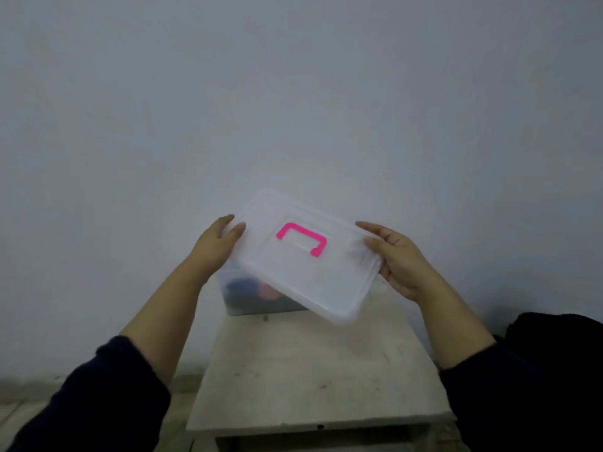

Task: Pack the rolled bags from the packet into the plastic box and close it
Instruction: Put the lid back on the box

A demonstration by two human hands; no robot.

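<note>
A translucent white lid (313,275) with a pink handle (301,239) is held tilted in the air above the plastic box (241,301). My left hand (217,243) grips the lid's left end and my right hand (396,259) grips its right end. The clear box stands at the far end of a small table, mostly hidden behind the lid. Through its wall I make out dark blue and reddish rolled bags (257,290). No packet is in view.
The box rests on a small pale wooden table (313,370) with a scuffed top. A plain grey wall fills the background. A dark cloth mass (554,337) lies at the right, beside the table. The floor shows at the lower left.
</note>
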